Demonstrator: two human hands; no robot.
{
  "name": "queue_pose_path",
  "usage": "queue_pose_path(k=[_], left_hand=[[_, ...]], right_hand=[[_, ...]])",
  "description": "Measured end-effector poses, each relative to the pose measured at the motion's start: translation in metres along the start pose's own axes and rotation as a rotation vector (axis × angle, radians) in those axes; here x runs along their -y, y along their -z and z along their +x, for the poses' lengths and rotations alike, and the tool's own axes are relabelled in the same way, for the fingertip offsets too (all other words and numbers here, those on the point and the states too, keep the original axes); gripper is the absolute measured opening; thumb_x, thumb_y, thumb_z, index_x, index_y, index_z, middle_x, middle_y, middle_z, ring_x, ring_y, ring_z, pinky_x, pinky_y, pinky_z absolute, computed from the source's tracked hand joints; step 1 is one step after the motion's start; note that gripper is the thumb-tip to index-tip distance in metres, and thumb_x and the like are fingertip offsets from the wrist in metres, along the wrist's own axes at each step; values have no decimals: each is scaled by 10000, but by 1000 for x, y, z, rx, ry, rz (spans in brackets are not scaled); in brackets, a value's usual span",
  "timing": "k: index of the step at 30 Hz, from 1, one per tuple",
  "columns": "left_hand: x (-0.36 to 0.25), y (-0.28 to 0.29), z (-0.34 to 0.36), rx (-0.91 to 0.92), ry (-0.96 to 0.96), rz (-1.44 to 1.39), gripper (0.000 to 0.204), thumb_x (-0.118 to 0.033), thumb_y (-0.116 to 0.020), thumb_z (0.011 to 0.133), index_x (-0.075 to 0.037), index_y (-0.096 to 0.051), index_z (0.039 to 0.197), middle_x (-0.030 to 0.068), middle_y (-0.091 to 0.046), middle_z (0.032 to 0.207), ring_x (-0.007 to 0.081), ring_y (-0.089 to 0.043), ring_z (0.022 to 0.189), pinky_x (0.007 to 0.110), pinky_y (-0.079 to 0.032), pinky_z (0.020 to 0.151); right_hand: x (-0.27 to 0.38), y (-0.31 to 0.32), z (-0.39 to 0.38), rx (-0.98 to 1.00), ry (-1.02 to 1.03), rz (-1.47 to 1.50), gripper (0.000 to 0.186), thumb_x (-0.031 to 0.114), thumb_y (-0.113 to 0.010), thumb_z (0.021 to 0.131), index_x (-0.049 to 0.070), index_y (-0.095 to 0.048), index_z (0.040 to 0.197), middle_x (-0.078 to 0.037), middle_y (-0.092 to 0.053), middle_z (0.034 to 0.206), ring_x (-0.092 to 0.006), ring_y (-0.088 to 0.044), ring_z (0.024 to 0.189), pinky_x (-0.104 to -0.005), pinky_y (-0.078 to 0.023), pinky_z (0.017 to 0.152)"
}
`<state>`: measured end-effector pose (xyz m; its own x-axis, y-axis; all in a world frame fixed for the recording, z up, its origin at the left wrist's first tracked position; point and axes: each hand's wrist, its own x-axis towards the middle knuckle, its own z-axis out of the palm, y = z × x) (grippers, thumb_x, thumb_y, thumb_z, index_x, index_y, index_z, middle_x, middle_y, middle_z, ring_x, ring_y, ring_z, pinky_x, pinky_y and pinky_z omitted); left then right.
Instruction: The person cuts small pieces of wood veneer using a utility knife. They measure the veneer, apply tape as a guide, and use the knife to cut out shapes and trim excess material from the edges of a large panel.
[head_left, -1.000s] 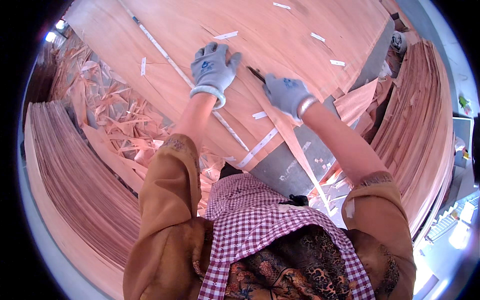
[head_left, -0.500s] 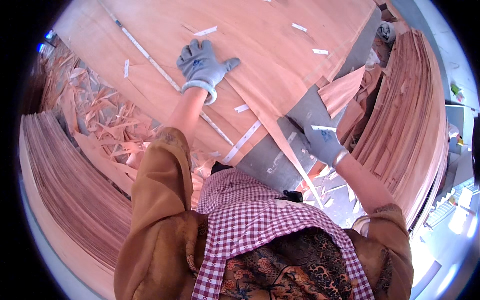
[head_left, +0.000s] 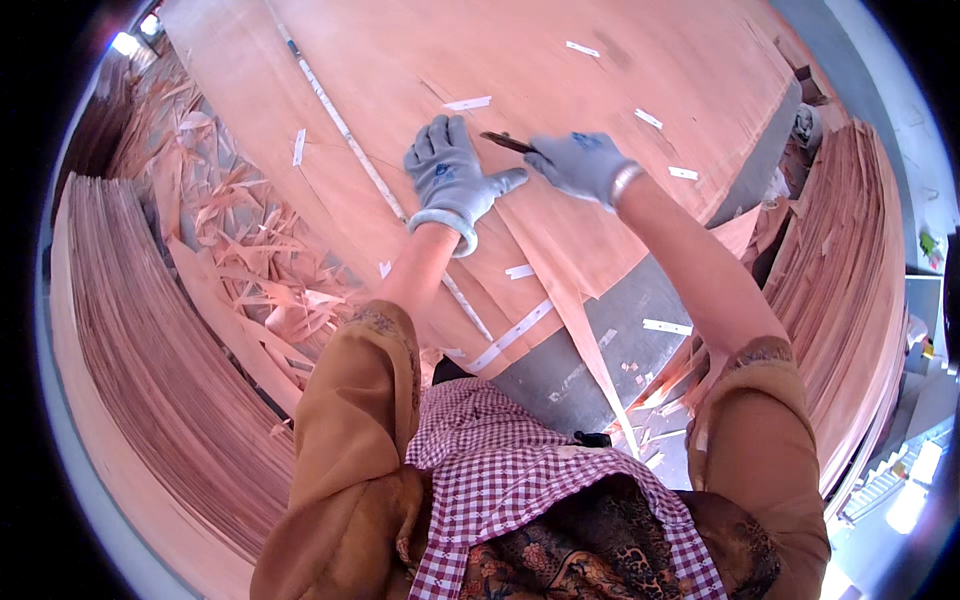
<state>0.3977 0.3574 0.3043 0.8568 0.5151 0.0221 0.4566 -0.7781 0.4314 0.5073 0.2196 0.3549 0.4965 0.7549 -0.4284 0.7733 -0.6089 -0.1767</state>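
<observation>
My left hand (head_left: 447, 175), in a grey glove, lies flat with fingers spread on a large reddish-brown wood veneer sheet (head_left: 690, 75). Just right of it, my right hand (head_left: 585, 167), also gloved, grips a dark, narrow knife (head_left: 506, 142) whose tip points left toward the left fingers. Below my hands, a long veneer strip (head_left: 588, 340) runs over the near edge of the grey tabletop (head_left: 560, 375). A white measuring stick (head_left: 345, 130) lies slantwise left of my left hand. Short white tape pieces (head_left: 468, 103) are stuck on the sheet.
Tall curved-looking veneer stacks stand at left (head_left: 150, 350) and right (head_left: 840, 270). Veneer scraps (head_left: 250, 250) pile up on the left beyond the sheet's edge. A tape piece (head_left: 667, 327) lies at the table's right edge.
My right hand has moved up and left from the grey tabletop onto the veneer beside my left hand; the knife now shows plainly in it. My left hand stays flat. The whole view has shifted.
</observation>
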Motion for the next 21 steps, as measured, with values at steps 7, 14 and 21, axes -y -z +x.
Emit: queue_pose_path(k=[7, 14, 21], left_hand=[[4, -6, 4, 49, -25, 108, 1025, -654, -752, 568, -34, -379, 1295, 148, -397, 1308, 313, -342, 1244, 423, -261, 1005], [5, -12, 2, -28, -37, 149, 1023, -675, -710, 604, -38, -379, 1333, 144, -408, 1336, 307, -355, 1263, 413, -280, 1028], [2, -8, 1, -4, -60, 144, 1029, -699, -688, 614, -30, -377, 1331, 153, -405, 1338, 316, -354, 1257, 422, -278, 1029]], right_hand=[[9, -7, 16, 179, -31, -168, 294, 335, -389, 959, 148, -575, 1089, -110, -664, 946, -328, -630, 873, -421, -476, 764], [-41, -33, -70, 113, -132, 25, 302, 371, -413, 956, 99, -532, 1009, -166, -639, 833, -358, -623, 801, -454, -449, 710], [-79, -84, -175, 101, -331, 18, 318, 395, -412, 950, 99, -520, 992, -157, -649, 812, -372, -628, 797, -471, -468, 698]])
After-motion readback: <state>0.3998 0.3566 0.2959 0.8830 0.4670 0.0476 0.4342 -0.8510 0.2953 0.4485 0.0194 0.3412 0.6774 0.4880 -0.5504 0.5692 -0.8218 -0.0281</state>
